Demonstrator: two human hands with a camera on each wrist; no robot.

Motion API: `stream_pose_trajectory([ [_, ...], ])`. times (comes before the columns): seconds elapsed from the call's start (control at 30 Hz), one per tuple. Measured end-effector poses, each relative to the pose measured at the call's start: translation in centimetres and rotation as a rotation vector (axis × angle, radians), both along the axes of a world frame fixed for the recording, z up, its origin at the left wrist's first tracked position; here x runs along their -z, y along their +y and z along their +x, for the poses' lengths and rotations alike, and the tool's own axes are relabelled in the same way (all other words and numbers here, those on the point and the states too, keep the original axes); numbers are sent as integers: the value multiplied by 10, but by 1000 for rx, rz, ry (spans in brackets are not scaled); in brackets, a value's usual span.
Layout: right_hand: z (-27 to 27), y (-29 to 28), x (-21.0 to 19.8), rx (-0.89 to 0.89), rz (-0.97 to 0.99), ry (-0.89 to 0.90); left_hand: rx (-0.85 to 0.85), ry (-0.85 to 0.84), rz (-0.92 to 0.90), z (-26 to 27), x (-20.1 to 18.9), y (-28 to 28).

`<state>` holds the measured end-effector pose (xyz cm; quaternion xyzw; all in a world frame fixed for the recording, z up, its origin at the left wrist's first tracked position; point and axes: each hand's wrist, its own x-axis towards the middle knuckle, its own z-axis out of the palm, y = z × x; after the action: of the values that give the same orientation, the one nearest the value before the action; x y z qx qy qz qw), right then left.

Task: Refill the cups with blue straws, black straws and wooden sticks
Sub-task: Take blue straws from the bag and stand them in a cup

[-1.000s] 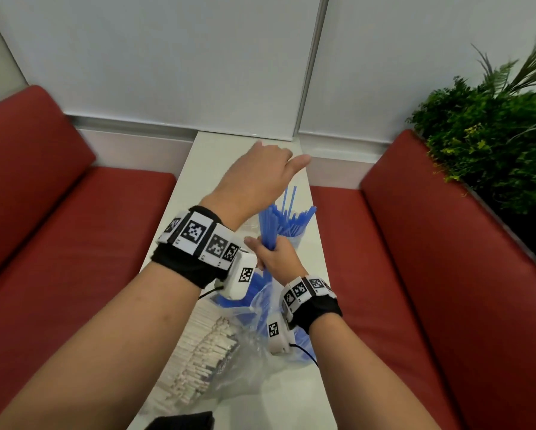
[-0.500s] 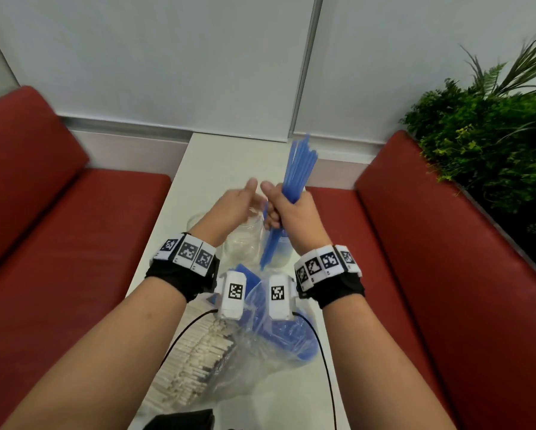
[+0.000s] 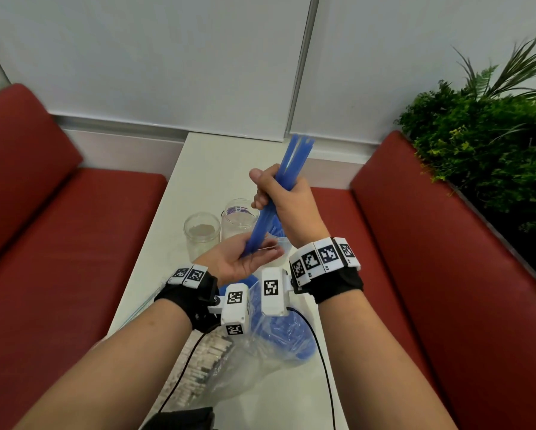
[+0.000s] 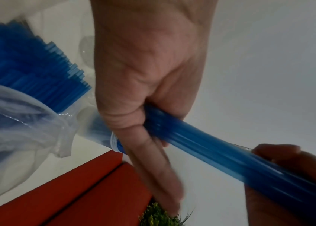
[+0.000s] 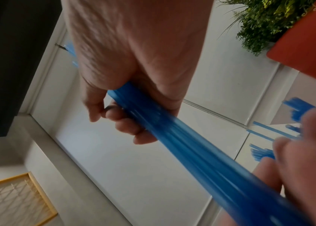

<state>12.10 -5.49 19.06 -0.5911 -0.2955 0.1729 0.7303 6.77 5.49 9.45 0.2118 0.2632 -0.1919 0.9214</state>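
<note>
Writing is scarce: only black-and-white square markers on the wristbands and wrist cameras, and a purple-blue print on the middle cup too small to read.

The right hand has its fingers curled tight round a bundle of blue straws, tilted with the upper ends toward the wall. The left hand lies palm up below, fingers loosely extended, the straws' lower ends resting against its palm. The bundle is in the air above three clear cups on the white table: an empty-looking left cup, the middle cup, and a third mostly hidden behind the hands, with blue inside.

The left wrist view shows what the head view half hides: a clear bag with more blue straws sticking out of its mouth. The right wrist view alone shows a yellow-framed panel and a dark opening at upper left. From the head, a pile of wrapped pale sticks lies near the table's close edge beside the bag.

Red benches flank the table, white wall panels stand behind, and green plants rise at the right.
</note>
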Motion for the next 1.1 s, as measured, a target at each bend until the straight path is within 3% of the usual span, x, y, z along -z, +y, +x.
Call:
stream_pose_trajectory([
  [0.2,-3,-6,3,-81,-103,7,196,68,-138,-3,9,10],
  [0.37,17,-33,-13,-236,-509,-151,184,116,8,-12,31,19],
  [0.5,31,-48,-27,-301,-697,-62,72,136,160,-14,46,19],
  [0.63,39,-52,-38,-127,-537,-122,-83,126,475,-5,56,12],
  [0.77,57,-46,-39,313,-435,-254,27,46,887,-4,68,12],
  [0.83,66,-39,-30,435,-491,-293,133,-42,1095,-3,74,12],
  [0.97,82,-22,5,464,-688,-309,490,-293,1598,-1,84,7],
  [1.1,97,-3,42,441,-835,-301,894,-489,1869,2,95,-3],
])
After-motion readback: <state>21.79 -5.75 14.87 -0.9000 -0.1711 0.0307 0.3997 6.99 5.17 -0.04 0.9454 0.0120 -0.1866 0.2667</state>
